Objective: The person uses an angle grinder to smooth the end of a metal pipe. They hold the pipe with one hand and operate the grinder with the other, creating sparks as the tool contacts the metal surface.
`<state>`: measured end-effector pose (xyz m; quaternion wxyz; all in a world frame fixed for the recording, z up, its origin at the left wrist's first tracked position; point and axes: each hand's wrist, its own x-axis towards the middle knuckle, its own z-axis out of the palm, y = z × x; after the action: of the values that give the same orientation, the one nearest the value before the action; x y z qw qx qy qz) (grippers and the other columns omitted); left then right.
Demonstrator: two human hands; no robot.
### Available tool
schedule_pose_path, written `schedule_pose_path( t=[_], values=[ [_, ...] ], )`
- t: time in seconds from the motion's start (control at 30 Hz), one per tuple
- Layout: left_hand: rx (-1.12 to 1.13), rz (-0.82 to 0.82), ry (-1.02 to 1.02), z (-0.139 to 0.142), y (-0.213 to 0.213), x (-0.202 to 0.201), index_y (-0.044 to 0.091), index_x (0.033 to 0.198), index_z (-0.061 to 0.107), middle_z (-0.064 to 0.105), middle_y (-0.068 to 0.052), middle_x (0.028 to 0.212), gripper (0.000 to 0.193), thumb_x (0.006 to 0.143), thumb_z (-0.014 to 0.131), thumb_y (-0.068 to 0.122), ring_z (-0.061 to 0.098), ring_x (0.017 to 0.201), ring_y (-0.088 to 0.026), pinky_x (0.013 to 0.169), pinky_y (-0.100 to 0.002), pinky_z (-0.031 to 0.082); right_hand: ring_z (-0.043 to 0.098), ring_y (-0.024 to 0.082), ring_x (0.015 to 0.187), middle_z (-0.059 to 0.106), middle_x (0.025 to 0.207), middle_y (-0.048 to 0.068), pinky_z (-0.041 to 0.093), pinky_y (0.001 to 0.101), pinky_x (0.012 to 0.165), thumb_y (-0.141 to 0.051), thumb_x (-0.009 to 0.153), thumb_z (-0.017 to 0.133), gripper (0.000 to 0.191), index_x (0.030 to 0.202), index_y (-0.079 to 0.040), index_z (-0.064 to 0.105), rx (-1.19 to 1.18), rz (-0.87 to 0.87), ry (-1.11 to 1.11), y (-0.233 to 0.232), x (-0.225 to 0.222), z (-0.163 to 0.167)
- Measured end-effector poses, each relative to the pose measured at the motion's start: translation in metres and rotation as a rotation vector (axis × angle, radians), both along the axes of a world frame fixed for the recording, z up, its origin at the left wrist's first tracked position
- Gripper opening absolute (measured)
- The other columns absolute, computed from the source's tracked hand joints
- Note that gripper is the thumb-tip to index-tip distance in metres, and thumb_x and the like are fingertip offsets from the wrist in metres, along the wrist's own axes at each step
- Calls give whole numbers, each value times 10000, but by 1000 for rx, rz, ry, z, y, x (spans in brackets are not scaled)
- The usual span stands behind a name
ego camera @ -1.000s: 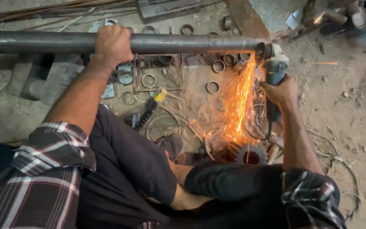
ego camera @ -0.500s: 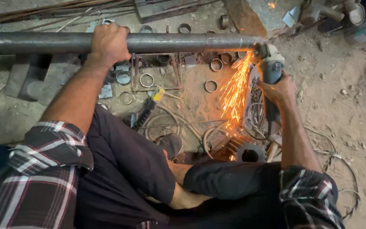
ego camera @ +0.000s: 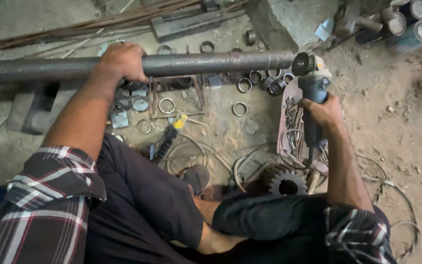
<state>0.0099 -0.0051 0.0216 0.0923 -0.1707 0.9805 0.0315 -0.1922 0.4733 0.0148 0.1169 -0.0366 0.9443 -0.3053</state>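
- Steel pipe (ego camera: 196, 63) lies across the frame at 12 o'clock; left hand (ego camera: 121, 61) clenched on it.
- Right hand (ego camera: 324, 113) clasps angle grinder (ego camera: 313, 83), disc at pipe's end.
- No sparks; cut rings (ego camera: 240, 108) litter floor (ego camera: 391, 127).

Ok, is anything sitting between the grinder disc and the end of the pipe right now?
Nothing visible. The angle grinder in the right hand has its disc right at the open end of the steel pipe, with no object between them. The left hand holds the pipe well back from that end.
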Motion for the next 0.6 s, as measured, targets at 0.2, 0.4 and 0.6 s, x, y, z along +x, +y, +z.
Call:
schedule_pose_path(
  t=[0.2,0.4,0.6],
  values=[
    [177,99,-230,4,-10,-22,127,1324,688,700,-165,1312,809,612,925,431,684,1181,-360,1022,-464,537,707,251,845,736,1003,158,565,397,804,-333,669,858,645,1203,-15,684,21,28,80,-5,0,2],
    [143,111,-273,0,-20,-32,34,1305,679,681,-219,1312,826,652,944,465,674,1182,-360,1015,-453,538,716,264,837,746,976,185,571,403,787,-301,702,842,615,1205,14,682,3,71,71,-9,-1,14],
    [251,111,-221,-8,-25,-29,58,1255,721,727,-195,1242,727,641,924,391,722,1088,-364,965,-468,564,717,252,830,744,971,170,581,397,771,-287,680,851,592,1168,2,683,16,53,50,-17,-2,10]
  ],
)
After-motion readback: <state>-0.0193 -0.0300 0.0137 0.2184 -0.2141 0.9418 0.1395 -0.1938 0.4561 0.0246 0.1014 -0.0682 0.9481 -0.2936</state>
